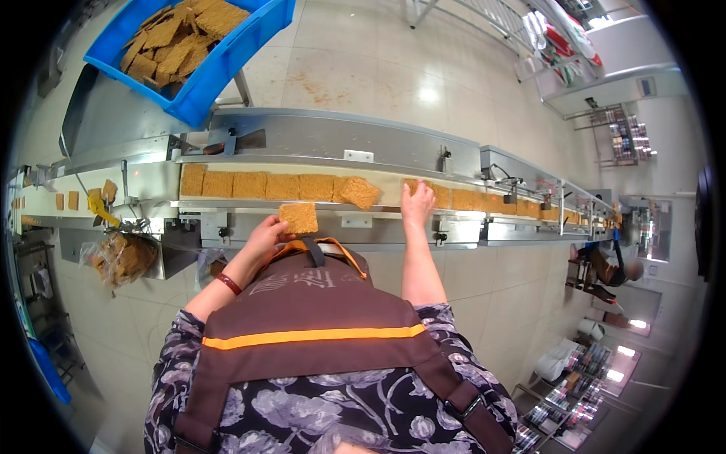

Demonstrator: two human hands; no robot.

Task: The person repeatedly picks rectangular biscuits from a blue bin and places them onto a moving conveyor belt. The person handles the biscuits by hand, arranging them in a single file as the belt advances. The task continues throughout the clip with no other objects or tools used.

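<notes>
One square brown grainy piece [300, 218] is held by the left hand [266, 236], which pinches its left edge; it appears above the near side of the conveyor belt [390, 194], apart from the row on it. How the fingers sit underneath cannot be told. On the conveyor belt, farther right, the right hand [419, 200] has its fingertips close together on another square [413, 184]; whether they grip or merely press cannot be told.

Between the hands, on the conveyor belt, a skewed square [361, 194] overlaps the end of a row of squares [246, 185]. To handle these well, I would keep the left pinch light and the piece level, since such stuff looks apt to crumble, and turn the skewed one flat and square with its neighbours, nudging by the edges rather than pressing from above.

Beyond the conveyor belt's far side, toward its left, stands a blue crate [233, 60] of broken pieces [178, 45]. On its near side, at left, is a clear bag [125, 259] with brown contents; at far right, another person [618, 266].
</notes>
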